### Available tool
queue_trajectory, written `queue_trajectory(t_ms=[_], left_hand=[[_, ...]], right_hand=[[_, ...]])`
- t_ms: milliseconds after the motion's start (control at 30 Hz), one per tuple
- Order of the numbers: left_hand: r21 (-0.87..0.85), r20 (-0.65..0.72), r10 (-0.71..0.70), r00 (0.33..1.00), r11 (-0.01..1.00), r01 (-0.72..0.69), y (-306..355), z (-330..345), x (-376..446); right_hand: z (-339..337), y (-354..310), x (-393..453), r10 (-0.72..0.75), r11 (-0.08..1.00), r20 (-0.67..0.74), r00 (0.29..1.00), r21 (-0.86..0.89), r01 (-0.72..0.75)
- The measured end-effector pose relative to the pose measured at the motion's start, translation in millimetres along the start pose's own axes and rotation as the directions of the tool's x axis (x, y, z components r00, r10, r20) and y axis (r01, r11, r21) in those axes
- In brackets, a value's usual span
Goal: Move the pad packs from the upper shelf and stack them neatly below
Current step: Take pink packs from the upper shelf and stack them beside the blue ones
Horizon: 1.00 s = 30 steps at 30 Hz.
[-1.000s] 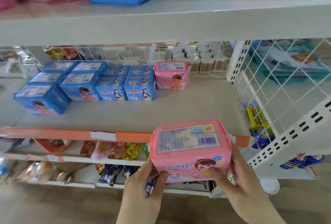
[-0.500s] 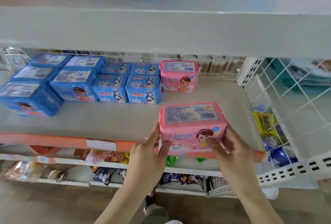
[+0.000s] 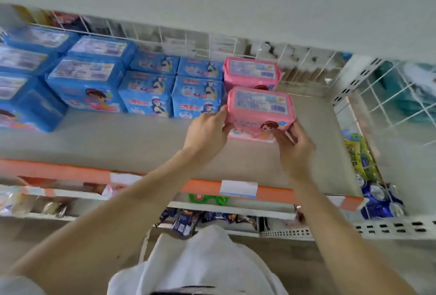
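Note:
A pink pad pack (image 3: 259, 115) sits on the lower shelf (image 3: 141, 143), directly in front of another pink pack (image 3: 252, 73) at the back. My left hand (image 3: 207, 133) grips its left end and my right hand (image 3: 292, 147) grips its right front corner. Several blue pad packs (image 3: 146, 89) stand in rows to the left, the nearest touching the held pack's left side. The upper shelf's underside fills the top of the view; its packs are hidden.
A wire mesh back (image 3: 188, 42) and a wire side panel (image 3: 387, 105) bound the shelf. An orange price strip (image 3: 70, 172) runs along its front edge. Snack bags (image 3: 188, 219) lie on shelves below, cans (image 3: 377, 202) at right.
Both hands carried the pink pack forward from below the shelf edge onto the lower shelf, up to the pink pack at the back. The camera tilted down, hiding the upper shelf's packs.

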<state>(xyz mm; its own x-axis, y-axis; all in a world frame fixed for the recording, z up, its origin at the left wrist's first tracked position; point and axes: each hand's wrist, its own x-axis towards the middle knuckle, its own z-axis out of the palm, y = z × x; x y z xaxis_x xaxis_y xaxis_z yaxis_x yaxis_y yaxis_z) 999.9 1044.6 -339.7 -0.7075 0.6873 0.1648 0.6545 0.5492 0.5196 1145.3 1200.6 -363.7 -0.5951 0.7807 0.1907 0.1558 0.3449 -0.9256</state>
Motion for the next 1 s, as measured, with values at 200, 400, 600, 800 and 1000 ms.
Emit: queue_trajectory(t_ms=[200,400,600,800,1000], left_hand=[[0.166,-0.026,-0.018,0.999,0.986,0.022,-7,-15,16],[0.318,0.032,-0.06,0.998,0.947,0.047,-4,-32,41],[0.335,0.047,-0.024,0.999,0.942,0.006,-2,-32,49],[0.315,0.055,0.013,0.998,0.949,-0.03,-9,-31,44],[0.362,0.008,0.092,0.996,0.928,-0.089,-24,-34,13]], right_hand=[[20,-4,14,-0.019,0.998,-0.053,0.998,-0.065,0.016],[29,-8,28,-0.013,0.983,-0.069,0.998,-0.183,0.0],[31,-8,40,0.02,0.971,-0.08,0.997,-0.237,-0.038],[23,-12,36,0.028,0.972,-0.013,1.0,-0.234,-0.031],[2,-22,12,0.118,0.961,0.029,0.993,-0.254,-0.107]])
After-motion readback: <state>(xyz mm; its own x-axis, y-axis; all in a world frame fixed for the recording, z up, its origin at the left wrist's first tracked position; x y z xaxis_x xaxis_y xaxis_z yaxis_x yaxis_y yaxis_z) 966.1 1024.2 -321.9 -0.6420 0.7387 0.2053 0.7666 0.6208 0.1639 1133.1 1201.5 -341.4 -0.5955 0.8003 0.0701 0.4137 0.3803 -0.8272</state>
